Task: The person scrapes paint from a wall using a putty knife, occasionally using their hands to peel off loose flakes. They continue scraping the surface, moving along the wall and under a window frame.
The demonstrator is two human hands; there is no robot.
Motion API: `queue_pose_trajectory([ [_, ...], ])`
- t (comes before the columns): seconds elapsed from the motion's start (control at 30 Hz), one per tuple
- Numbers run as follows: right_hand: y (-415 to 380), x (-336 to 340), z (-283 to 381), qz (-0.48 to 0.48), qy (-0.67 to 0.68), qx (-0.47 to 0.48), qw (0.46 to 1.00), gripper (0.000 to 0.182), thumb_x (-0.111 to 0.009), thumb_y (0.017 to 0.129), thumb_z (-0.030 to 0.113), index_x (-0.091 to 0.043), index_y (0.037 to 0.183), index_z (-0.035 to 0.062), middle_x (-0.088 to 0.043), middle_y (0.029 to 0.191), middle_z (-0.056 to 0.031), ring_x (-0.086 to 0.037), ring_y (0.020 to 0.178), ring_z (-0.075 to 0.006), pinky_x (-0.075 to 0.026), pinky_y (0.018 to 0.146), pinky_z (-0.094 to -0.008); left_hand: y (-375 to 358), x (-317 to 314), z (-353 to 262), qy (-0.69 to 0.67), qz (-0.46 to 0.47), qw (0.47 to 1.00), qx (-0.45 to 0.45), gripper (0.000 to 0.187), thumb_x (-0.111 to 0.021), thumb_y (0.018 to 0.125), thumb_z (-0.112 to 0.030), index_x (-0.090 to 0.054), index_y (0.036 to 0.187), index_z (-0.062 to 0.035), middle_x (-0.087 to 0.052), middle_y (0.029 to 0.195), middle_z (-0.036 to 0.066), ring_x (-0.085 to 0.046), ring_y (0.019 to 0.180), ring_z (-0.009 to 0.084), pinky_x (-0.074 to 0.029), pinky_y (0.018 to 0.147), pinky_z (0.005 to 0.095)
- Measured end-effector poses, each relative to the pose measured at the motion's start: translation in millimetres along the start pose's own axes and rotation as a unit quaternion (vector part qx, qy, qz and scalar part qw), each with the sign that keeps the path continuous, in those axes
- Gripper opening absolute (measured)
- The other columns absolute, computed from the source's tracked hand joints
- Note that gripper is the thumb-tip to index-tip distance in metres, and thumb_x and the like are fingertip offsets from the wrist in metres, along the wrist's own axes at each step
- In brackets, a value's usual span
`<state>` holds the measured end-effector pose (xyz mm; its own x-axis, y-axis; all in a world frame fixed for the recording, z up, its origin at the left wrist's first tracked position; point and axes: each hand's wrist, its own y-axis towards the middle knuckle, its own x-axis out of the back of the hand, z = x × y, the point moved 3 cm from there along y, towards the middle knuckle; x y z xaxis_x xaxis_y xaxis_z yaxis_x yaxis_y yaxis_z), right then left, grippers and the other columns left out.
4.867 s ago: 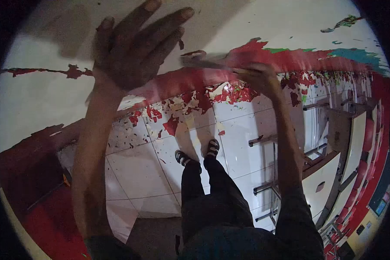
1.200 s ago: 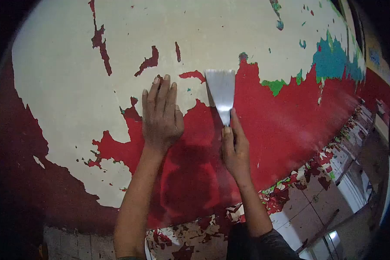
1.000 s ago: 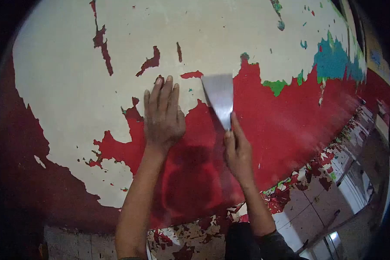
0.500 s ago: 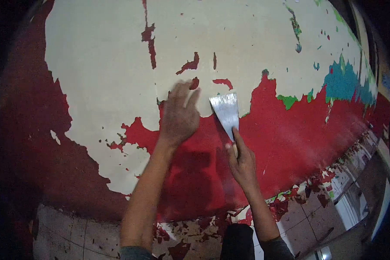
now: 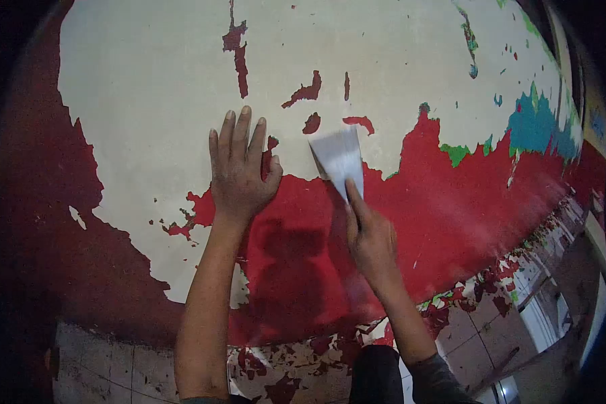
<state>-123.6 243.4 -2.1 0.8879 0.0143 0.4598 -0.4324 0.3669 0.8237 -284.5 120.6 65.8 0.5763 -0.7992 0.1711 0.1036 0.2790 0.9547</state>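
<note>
My left hand lies flat on the wall, fingers spread and pointing up, over the border of bare cream surface and red paint. In my right hand is a paint scraper, its handle mostly hidden by the fingers. The wide metal blade points up and overlaps the ragged edge of the red paint, looking slightly blurred. Small red paint remnants dot the cream area just above the blade.
Peeled paint flakes litter the tiled floor along the wall's foot. Teal paint and green paint remain at the right. My dark-clothed knee shows at the bottom.
My left hand has moved left along the wall, and its fingers now spread wide. The scraper in my right hand has shifted slightly left and up. The view has shifted a little.
</note>
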Motion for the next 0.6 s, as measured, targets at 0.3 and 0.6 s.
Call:
queue_pose_trajectory([
  [0.3, -9, 6, 7, 0.008, -0.01, -0.007, 1.0, 0.042, -0.051, 0.091, 0.019, -0.046, 0.132, 0.0123, -0.056, 0.063, -0.0208, -0.057, 0.054, -0.0365, -0.043, 0.049, -0.0479, 1, -1, 3, 0.009, -0.021, 1.0, -0.01, 0.062, -0.058, 0.073, -0.023, -0.044, 0.131, -0.0092, -0.033, 0.144, 0.011, -0.028, 0.134, 0.0309, -0.021, 0.109, 0.0541],
  [0.6, -13, 6, 11, 0.001, 0.012, -0.011, 1.0, 0.042, -0.05, 0.092, 0.018, -0.046, 0.133, 0.0094, -0.056, 0.061, -0.0218, -0.056, 0.052, -0.0365, -0.043, 0.051, -0.0481, -1, 0, 3, 0.006, -0.022, 1.0, -0.008, 0.059, -0.057, 0.074, -0.021, -0.045, 0.131, -0.0108, -0.033, 0.144, 0.01, -0.027, 0.135, 0.0302, -0.023, 0.108, 0.0551],
])
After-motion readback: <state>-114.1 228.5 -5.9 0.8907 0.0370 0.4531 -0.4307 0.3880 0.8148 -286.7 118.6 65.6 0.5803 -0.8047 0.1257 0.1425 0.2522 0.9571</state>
